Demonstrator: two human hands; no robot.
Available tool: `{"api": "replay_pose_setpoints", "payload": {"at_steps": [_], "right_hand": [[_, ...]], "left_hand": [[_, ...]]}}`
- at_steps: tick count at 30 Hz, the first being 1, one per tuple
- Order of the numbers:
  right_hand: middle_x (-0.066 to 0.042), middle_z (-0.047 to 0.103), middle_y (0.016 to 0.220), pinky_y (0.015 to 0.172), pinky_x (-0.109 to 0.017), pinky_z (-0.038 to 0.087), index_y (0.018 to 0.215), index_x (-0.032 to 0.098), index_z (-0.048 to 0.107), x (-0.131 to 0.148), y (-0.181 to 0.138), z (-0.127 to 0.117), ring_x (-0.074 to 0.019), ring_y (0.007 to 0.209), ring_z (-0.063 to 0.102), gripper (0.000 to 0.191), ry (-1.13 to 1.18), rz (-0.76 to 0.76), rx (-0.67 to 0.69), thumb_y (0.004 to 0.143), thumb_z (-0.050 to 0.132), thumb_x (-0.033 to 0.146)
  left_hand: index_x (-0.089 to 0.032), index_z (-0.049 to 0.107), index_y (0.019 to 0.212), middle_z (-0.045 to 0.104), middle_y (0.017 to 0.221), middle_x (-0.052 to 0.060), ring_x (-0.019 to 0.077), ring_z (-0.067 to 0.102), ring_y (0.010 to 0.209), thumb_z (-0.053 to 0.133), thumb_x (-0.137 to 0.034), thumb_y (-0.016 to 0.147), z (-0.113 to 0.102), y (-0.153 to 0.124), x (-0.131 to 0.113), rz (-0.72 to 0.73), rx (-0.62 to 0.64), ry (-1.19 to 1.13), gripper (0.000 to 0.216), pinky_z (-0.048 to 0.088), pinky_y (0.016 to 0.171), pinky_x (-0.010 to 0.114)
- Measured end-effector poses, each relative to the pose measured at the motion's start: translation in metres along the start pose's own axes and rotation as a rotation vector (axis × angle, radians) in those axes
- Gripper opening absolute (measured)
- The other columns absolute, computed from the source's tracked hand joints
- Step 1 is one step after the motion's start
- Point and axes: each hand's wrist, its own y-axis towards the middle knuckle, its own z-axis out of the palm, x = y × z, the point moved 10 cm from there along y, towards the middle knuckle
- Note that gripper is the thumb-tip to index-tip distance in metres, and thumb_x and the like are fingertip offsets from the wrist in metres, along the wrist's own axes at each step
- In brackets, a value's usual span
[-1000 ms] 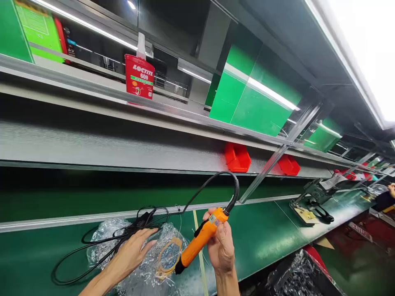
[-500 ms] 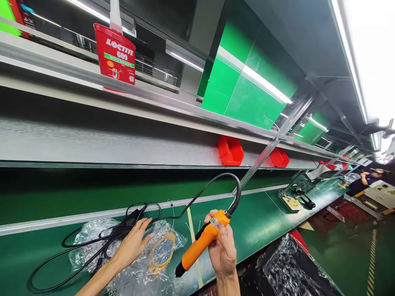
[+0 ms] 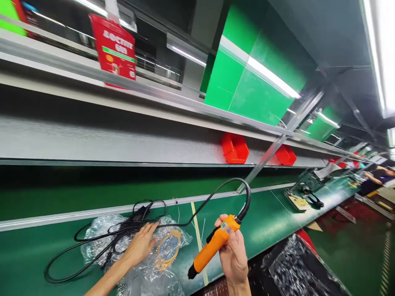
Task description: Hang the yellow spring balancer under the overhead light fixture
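My right hand (image 3: 233,255) grips an orange electric screwdriver (image 3: 212,246), tip pointing down and left, held above the green bench (image 3: 265,222). Its black cable (image 3: 212,197) arcs up from the handle and runs left into a loose coil (image 3: 92,246). My left hand (image 3: 141,245) lies flat, fingers spread, on a clear plastic bag (image 3: 154,263) holding a round part with a tan ring (image 3: 168,248), and touches the coiled cable.
A red Loctite bottle (image 3: 115,50) stands on the metal shelf rail above. Two red bins (image 3: 235,148) hang under the shelf. A fixture with a black handle (image 3: 304,197) sits further right; another person (image 3: 375,179) works at the far right. Crumpled black plastic (image 3: 293,271) lies below the bench edge.
The view has swung slightly, and my right hand with the screwdriver has moved right and lower in the picture. My left hand stays on the bag.
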Motion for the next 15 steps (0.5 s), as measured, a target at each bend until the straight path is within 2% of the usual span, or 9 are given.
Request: {"api": "replay_pose_setpoints", "payload": {"at_steps": [4,7,9,12,15], "right_hand": [[-0.010,0.067,0.122,0.080,-0.027,0.052,0.131,0.028,0.067,-0.034,0.003,-0.017,-0.0155,0.093,0.062,0.043,-0.176,0.056,-0.024,0.094,0.066,0.051],[-0.012,0.068,0.129,0.099,-0.033,0.052,0.135,0.025,0.063,-0.062,0.004,-0.028,-0.0203,0.112,0.064,0.049,-0.369,0.097,0.018,0.094,0.068,0.051],[-0.013,0.069,0.130,0.108,-0.036,0.049,0.136,0.022,0.061,-0.085,0.004,-0.030,-0.0230,0.120,0.063,0.054,-0.468,0.152,0.051,0.093,0.069,0.054],[-0.009,0.070,0.117,0.098,-0.033,0.050,0.130,0.019,0.064,-0.124,0.005,-0.020,-0.0199,0.104,0.064,0.052,-0.553,0.249,0.134,0.090,0.071,0.051],[-0.002,0.068,0.100,0.080,-0.029,0.047,0.120,0.021,0.071,-0.165,0.003,0.004,-0.0167,0.087,0.058,0.038,-0.729,0.243,0.286,0.084,0.070,0.032]], "left_hand": [[-0.010,0.066,0.139,0.061,0.143,0.022,0.0403,0.053,0.139,0.035,-0.032,0.100,-0.025,-0.033,0.002,-0.008,0.002,0.012,0.054,0.043,0.116,0.055],[-0.017,0.073,0.118,0.068,0.123,0.018,0.0362,0.062,0.118,0.034,-0.032,0.101,-0.041,-0.063,0.011,0.036,0.010,-0.007,0.045,0.046,0.104,0.054],[-0.021,0.075,0.113,0.071,0.125,0.015,0.0345,0.062,0.123,0.031,-0.028,0.100,-0.044,-0.076,0.024,0.039,0.022,-0.066,0.046,0.043,0.108,0.054],[-0.020,0.079,0.110,0.076,0.120,0.015,0.0383,0.067,0.120,0.031,-0.029,0.098,-0.043,-0.068,0.047,-0.061,0.043,-0.158,0.050,0.043,0.108,0.057],[-0.014,0.076,0.115,0.077,0.114,0.018,0.0439,0.069,0.109,0.034,-0.037,0.094,-0.051,-0.026,0.050,-0.131,0.038,-0.212,0.053,0.043,0.105,0.060]]}}
